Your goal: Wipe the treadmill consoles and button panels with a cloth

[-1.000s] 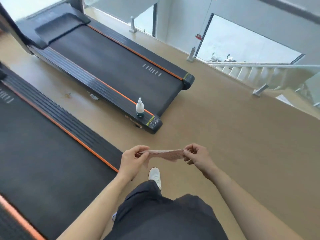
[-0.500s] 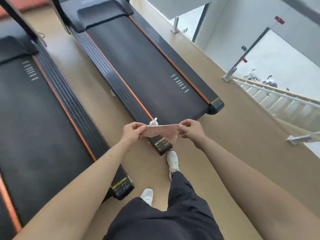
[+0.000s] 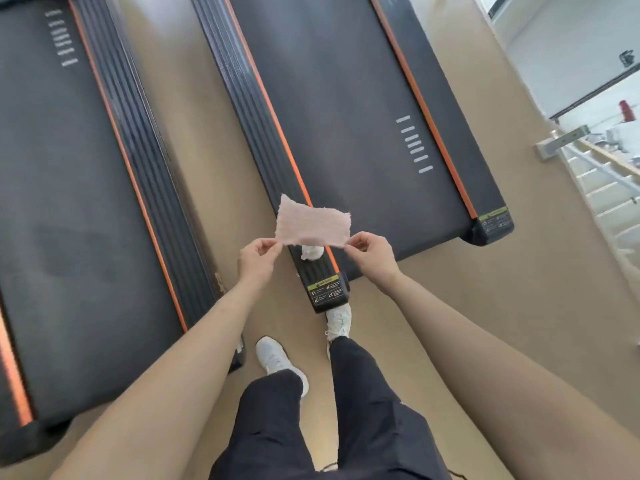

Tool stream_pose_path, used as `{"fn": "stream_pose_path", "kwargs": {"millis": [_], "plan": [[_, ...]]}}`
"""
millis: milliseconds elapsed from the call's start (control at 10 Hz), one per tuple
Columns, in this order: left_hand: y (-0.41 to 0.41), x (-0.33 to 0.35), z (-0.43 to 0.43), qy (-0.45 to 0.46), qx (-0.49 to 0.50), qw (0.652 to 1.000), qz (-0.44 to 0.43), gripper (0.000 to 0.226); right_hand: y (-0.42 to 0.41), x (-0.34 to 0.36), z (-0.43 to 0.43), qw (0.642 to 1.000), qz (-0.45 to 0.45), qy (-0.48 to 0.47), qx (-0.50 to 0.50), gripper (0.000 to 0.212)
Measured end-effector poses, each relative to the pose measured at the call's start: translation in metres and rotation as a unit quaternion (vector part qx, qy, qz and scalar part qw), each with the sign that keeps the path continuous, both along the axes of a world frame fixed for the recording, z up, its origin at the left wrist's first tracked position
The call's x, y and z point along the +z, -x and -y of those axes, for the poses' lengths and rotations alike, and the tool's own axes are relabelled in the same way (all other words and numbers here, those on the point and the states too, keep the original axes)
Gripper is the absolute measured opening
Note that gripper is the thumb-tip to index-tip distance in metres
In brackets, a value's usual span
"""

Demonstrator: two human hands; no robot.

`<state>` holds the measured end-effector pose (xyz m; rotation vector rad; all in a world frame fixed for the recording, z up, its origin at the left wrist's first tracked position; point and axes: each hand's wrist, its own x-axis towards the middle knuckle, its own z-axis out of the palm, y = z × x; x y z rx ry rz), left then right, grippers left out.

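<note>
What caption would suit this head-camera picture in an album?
Both hands, left and right, stretch a pink cloth flat above a treadmill's side rail, half hiding a white bottle.

A: Open floor [image 3: 221,140] strip between the two treadmills, nothing in it!
B: Bottle [image 3: 312,251] on the right treadmill's [image 3: 346,109] near left rail, under the cloth [image 3: 313,225]. Belt beyond lies bare.

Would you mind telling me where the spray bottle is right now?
In the head view, the bottle stands on the right treadmill's left side rail, mostly hidden behind the pink cloth.
</note>
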<state>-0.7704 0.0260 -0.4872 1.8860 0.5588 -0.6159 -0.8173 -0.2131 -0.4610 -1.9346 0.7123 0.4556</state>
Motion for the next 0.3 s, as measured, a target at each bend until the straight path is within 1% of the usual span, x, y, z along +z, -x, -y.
{"fn": "stream_pose_path", "kwargs": {"millis": [100, 200, 300], "plan": [[0.016, -0.048, 0.003, -0.018, 0.007, 0.999, -0.049, 0.009, 0.011, -0.047, -0.003, 0.998, -0.054, 0.006, 0.033, 0.006], [0.040, -0.087, 0.000, -0.042, 0.008, 0.995, -0.095, 0.003, 0.029, -0.087, -0.008, 0.991, -0.108, -0.003, 0.079, 0.004], [0.056, -0.108, -0.003, -0.054, -0.018, 0.989, -0.139, 0.004, 0.040, -0.108, -0.012, 0.974, -0.187, -0.054, 0.117, 0.024]]}}
